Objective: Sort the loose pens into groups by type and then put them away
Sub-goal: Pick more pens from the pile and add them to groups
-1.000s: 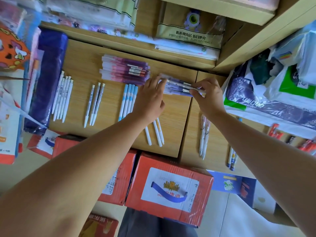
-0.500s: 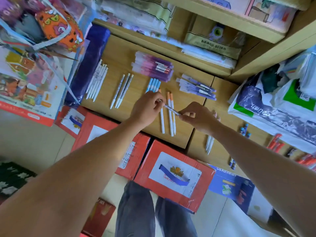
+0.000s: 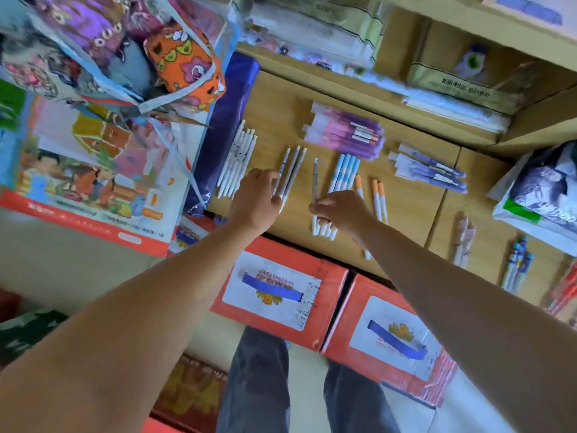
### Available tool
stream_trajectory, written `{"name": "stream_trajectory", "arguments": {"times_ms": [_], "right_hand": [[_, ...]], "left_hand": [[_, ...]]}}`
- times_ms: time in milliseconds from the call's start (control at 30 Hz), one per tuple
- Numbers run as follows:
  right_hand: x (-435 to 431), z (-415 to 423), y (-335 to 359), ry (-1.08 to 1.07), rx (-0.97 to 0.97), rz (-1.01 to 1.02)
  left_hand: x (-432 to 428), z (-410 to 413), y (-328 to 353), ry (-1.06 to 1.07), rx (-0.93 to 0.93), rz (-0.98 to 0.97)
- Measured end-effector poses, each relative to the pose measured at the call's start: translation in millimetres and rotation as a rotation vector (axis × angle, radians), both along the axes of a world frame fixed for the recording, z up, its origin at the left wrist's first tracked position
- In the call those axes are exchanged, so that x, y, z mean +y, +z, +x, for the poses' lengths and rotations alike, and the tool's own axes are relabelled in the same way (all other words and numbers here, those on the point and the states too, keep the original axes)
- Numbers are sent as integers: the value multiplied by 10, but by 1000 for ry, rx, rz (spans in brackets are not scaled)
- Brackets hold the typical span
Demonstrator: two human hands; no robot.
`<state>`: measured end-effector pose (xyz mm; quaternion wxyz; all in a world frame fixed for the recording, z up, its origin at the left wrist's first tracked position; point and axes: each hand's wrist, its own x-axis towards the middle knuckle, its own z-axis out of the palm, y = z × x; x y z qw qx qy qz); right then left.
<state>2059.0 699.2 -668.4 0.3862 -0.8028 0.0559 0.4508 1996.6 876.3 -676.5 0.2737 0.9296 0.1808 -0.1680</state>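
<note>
Head: pen [image 3: 315, 178], "YANJING BEER" box [image 3: 330, 278].

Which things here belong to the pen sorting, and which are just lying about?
Job: grey pen in right hand; three grey pens; blue-banded pens; orange-capped pens; white pens; purple packaged pens.
Lying about: red cartons; orange patterned bag.

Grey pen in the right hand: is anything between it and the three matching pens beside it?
Nothing lies between the grey pen and the three matching pens, only bare desk. The left hand rests on that group's near ends, beside the landing spot.
</note>
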Motion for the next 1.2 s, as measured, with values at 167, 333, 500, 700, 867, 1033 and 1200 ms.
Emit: {"name": "stream_trajectory", "arguments": {"times_ms": [167, 333, 500, 700, 867, 1033, 1200], "right_hand": [[532, 66, -253, -74, -96, -200], [723, 23, -357, -17, -153, -280], [658, 6, -302, 13, -111, -237], [228, -1, -97, -78, -175, -23], [-573, -53, 111, -241, -330, 23], [-1789, -321, 133, -345, -411, -90], [-3000, -614, 106, -333, -508, -162]], "left_hand": [[229, 120, -194, -107, 23, -2], [288, 138, -248, -158, 38, -59], [309, 183, -184, -181, 83, -89], [72, 366, 96, -208, -25, 29], [-682, 544, 363, -356, -185, 3], [-1777, 479, 436, -509, -211, -88], [-2920, 219, 351, -626, -135, -110]]}}
